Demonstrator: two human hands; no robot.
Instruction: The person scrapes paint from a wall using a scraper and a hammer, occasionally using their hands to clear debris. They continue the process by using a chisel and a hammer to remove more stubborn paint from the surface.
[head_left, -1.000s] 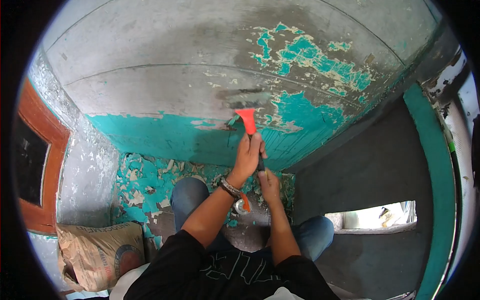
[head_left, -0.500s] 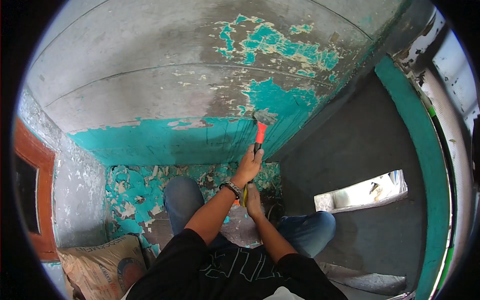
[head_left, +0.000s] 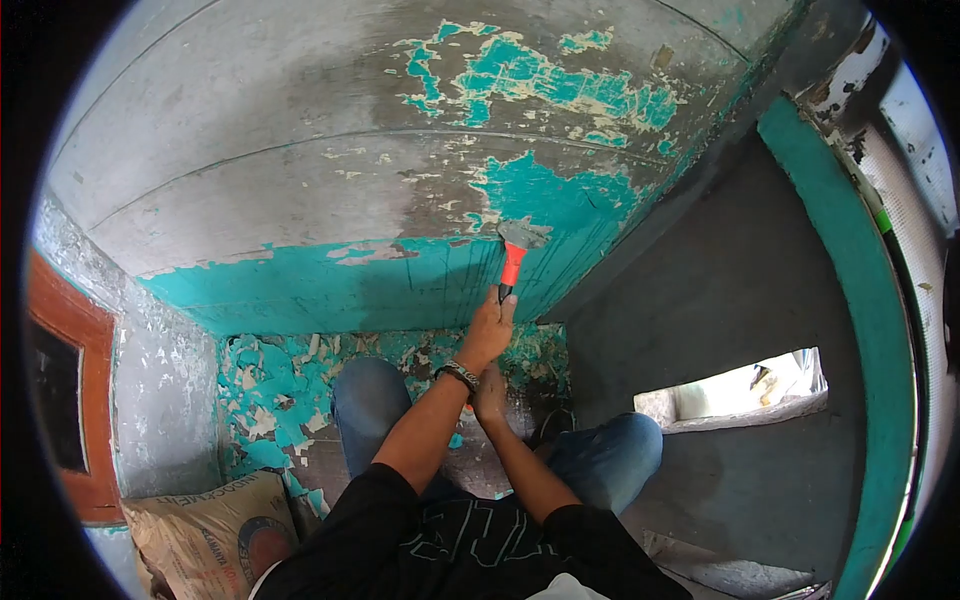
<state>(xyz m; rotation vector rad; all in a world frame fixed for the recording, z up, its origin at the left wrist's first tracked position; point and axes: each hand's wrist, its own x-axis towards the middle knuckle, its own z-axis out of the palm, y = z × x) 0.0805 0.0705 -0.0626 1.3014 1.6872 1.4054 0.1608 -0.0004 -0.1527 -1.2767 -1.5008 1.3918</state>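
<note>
My left hand (head_left: 486, 332), with a bracelet at its wrist, is wrapped round the handle of a long scraper (head_left: 512, 262). The scraper has a red neck, a black grip and a wide grey head. Its head rests against the wall at the upper border of the turquoise paint (head_left: 350, 285). Lower down, my right hand (head_left: 490, 396) is closed at the handle's lower end, its fingers partly hidden behind my left wrist. Above the scraper head, a ragged turquoise patch (head_left: 545, 190) clings to the grey wall (head_left: 250, 190).
Turquoise paint flakes (head_left: 270, 375) litter the floor between the wall and my knees. A cement bag (head_left: 205, 535) stands at lower left, near a brown wooden frame (head_left: 98, 400). To the right, a dark wall (head_left: 700, 300) has a bright slot-like opening (head_left: 735, 390).
The scraper head has shifted slightly left along the wall. My right hand has moved a little left, and the yellow handle end is now hidden behind my left wrist.
</note>
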